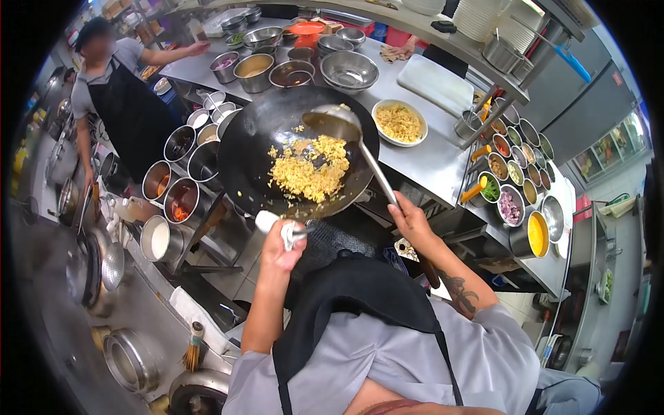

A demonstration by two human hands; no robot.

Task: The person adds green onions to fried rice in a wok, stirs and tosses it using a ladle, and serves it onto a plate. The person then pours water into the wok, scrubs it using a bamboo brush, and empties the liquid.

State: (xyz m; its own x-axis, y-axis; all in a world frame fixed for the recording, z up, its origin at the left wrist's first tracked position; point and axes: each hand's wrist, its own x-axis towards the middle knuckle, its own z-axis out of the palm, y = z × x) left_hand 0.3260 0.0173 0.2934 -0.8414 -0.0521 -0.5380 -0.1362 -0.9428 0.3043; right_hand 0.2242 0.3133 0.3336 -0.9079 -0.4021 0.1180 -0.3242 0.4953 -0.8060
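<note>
My left hand [278, 250] is closed around the wok's handle, with a white cloth [267, 221] wrapped at the grip. The dark wok [247, 142] is tilted, and yellow fried rice [311, 169] lies in its middle. In my right hand [413, 225] is the long handle of a metal ladle [335, 124]. Its bowl is over the far side of the wok, above the rice. To the right of the wok, a white bowl [382, 133] filled with similar rice stands on the steel counter [436, 159].
Pots of sauces [183, 197] flank the wok on the left. Steel bowls [349, 71] and a white cutting board [436, 84] sit behind it. Small ingredient tins [512, 204] crowd the right counter. A co-worker [121, 90] in a black apron stands at far left, one arm stretched out.
</note>
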